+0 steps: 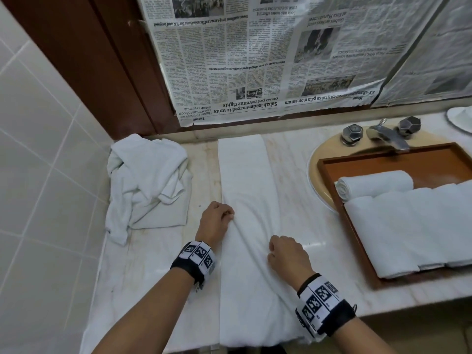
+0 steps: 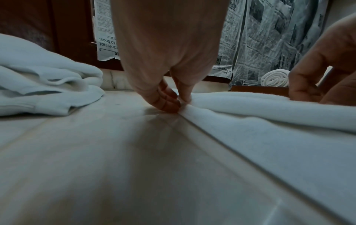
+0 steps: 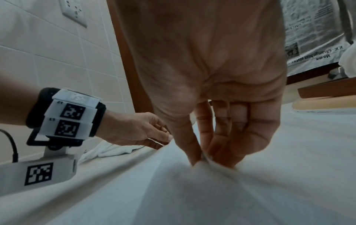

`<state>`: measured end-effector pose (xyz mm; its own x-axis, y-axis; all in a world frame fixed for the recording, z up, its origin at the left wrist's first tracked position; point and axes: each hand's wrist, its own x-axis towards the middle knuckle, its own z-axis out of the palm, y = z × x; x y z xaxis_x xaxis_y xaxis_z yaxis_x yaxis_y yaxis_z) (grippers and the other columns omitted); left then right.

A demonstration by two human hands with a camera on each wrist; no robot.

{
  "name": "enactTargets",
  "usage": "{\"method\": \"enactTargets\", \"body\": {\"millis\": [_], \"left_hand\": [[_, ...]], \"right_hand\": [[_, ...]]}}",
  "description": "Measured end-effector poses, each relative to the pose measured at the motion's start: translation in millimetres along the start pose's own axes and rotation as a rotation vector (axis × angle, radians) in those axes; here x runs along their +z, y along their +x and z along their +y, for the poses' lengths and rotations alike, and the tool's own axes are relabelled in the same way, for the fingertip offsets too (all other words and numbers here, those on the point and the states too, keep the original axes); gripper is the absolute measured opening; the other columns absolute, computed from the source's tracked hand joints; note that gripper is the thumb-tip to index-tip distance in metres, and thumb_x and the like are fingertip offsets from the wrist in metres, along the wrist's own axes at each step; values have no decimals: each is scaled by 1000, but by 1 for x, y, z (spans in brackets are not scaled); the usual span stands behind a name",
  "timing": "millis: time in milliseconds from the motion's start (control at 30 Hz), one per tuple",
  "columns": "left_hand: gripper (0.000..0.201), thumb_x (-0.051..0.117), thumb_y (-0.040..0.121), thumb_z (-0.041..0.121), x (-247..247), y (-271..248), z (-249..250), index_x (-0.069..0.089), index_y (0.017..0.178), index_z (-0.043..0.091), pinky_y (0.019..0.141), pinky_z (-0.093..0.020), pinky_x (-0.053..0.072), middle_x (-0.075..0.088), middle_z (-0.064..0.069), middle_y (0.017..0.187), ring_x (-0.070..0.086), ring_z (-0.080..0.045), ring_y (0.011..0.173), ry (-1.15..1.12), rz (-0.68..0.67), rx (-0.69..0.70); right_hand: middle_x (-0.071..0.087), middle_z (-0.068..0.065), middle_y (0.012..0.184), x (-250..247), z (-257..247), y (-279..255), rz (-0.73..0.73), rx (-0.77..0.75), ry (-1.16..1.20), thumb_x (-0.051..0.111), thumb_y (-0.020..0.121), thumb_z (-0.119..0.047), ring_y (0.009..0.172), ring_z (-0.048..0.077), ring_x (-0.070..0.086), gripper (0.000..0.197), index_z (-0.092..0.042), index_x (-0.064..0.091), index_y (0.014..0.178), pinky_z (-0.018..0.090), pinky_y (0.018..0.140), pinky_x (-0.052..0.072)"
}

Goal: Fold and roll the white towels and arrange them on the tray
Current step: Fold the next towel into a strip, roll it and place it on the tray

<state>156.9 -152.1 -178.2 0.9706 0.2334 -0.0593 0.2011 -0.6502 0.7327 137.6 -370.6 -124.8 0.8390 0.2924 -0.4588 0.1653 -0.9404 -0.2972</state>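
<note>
A long white towel (image 1: 245, 180) lies folded lengthwise down the middle of the marble counter (image 1: 143, 272). My left hand (image 1: 217, 221) pinches its left edge (image 2: 185, 106) between thumb and fingers. My right hand (image 1: 286, 254) pinches a raised ridge of the same towel (image 3: 202, 164) further right and nearer to me. A wrinkle runs between the two hands. The brown tray (image 1: 388, 159) sits over the sink at the right and holds one rolled towel (image 1: 373, 183) and a larger folded towel (image 1: 413, 226).
A crumpled heap of white towels (image 1: 148, 185) lies at the back left of the counter, against the tiled wall (image 1: 38, 149). The tap (image 1: 383, 134) and its two knobs stand behind the tray. Newspaper (image 1: 268, 54) covers the back wall.
</note>
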Motion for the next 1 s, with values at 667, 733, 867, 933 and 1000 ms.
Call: {"method": "enactTargets", "body": {"millis": [667, 733, 867, 933, 1000], "left_hand": [[20, 60, 92, 5, -17, 1, -14, 76, 100, 13, 79, -3, 33, 66, -5, 104, 56, -11, 92, 99, -49, 13], [19, 58, 94, 9, -16, 0, -12, 75, 101, 14, 80, -9, 34, 66, -3, 103, 56, -10, 90, 87, -41, -10], [13, 68, 91, 22, -10, -2, -11, 70, 101, 14, 75, -8, 38, 62, -1, 98, 58, -9, 84, 57, -39, -38], [14, 68, 90, 17, -8, -2, -10, 68, 103, 12, 81, -19, 44, 61, -3, 99, 59, -14, 87, 66, -32, -42], [13, 63, 90, 10, -7, -3, -12, 66, 103, 11, 84, -26, 45, 61, -6, 100, 58, -19, 91, 58, -15, -43]], "right_hand": [[63, 13, 98, 61, -86, -22, -96, -114, 261, 50, 92, -24, 87, 31, 60, 19, -8, 54, 100, 35, 71, 47], [61, 12, 99, 66, -84, -21, -84, -118, 234, 49, 93, -23, 84, 30, 55, 19, -8, 52, 104, 34, 69, 44], [50, 8, 94, 68, -77, -24, -105, -150, 210, 48, 96, -22, 81, 25, 45, 13, -13, 45, 104, 31, 67, 35], [57, 9, 96, 65, -71, -29, -167, -181, 238, 50, 95, -26, 82, 23, 48, 15, -13, 50, 103, 30, 69, 39], [60, 5, 87, 57, -62, -32, -191, -224, 299, 52, 95, -29, 79, 19, 51, 16, -14, 57, 91, 27, 68, 41]]}}
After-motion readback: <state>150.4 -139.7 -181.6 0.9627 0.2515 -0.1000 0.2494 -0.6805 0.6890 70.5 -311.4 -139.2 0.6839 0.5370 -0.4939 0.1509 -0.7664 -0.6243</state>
